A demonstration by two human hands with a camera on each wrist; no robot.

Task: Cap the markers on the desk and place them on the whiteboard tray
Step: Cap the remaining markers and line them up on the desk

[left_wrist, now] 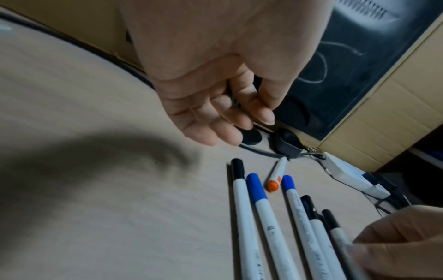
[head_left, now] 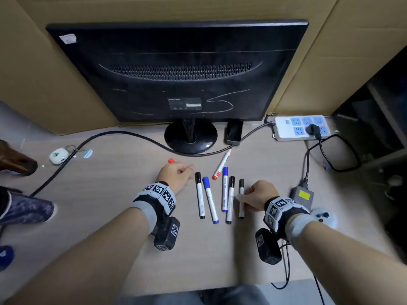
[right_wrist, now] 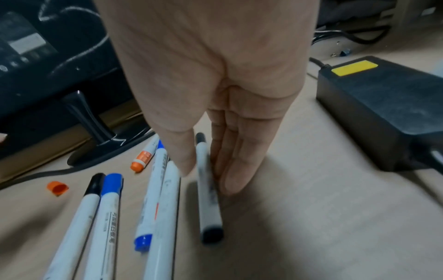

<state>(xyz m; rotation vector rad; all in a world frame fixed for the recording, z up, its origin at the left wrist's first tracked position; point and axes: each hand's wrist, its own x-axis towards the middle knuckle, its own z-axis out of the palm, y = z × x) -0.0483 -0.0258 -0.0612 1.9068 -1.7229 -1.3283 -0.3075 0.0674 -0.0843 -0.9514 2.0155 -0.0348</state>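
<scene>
1. Head cam: five capped markers lie side by side on the desk (head_left: pixel 110 216), long axes running away from the person. The right hand (head_left: pixel 259 198) is pinching the rightmost black marker (head_left: pixel 241 198) at mid-barrel, fingers coming at it from its right side. The orange marker (head_left: pixel 222 164) lies slanted just past the row, its bare tip pointing toward the monitor base (head_left: pixel 190 137). Its orange cap (head_left: pixel 171 160) sits alone just beyond the left hand (head_left: pixel 176 175), so I'd say the left is the nearer one for that cap. No whiteboard tray in sight.

2. Left wrist cam: left hand (left_wrist: pixel 215 91) hangs above the desk with fingers loosely curled, holding nothing. The cap isn't visible here; the orange marker (left_wrist: pixel 278 175) is ahead and to the right of the fingertips.

3. Right wrist cam: thumb on one side and fingers (right_wrist: pixel 236 170) on the other close around the black marker (right_wrist: pixel 208 189), which looks to be lying on the desk, barrel pointing along the hand. The orange cap (right_wrist: pixel 57 188) is well off left, across the row, open end facing the camera.
</scene>
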